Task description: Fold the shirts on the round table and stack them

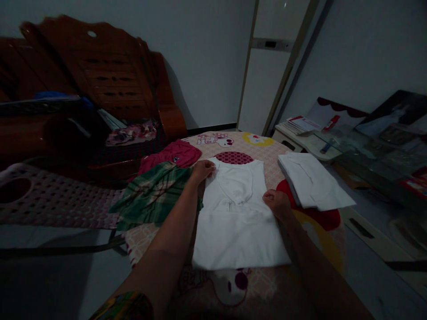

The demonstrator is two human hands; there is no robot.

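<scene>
A white shirt (235, 222) lies flat on a round table with a patterned pink cloth (313, 231), its sleeves folded inward. My left hand (202, 171) is closed on the shirt's upper left shoulder edge. At the shirt's right edge, near the middle, my right hand (276, 202) pinches the fabric. A green plaid garment (151, 195) lies just left of my left arm, partly hanging off the table. A dark red garment (173, 155) lies behind it.
A folded white garment (313, 180) rests on the table's right side. A dark wooden bench (100, 84) with clutter stands at the back left. A perforated pink plastic chair (50, 195) is at left. A low shelf with papers (307, 129) is at right.
</scene>
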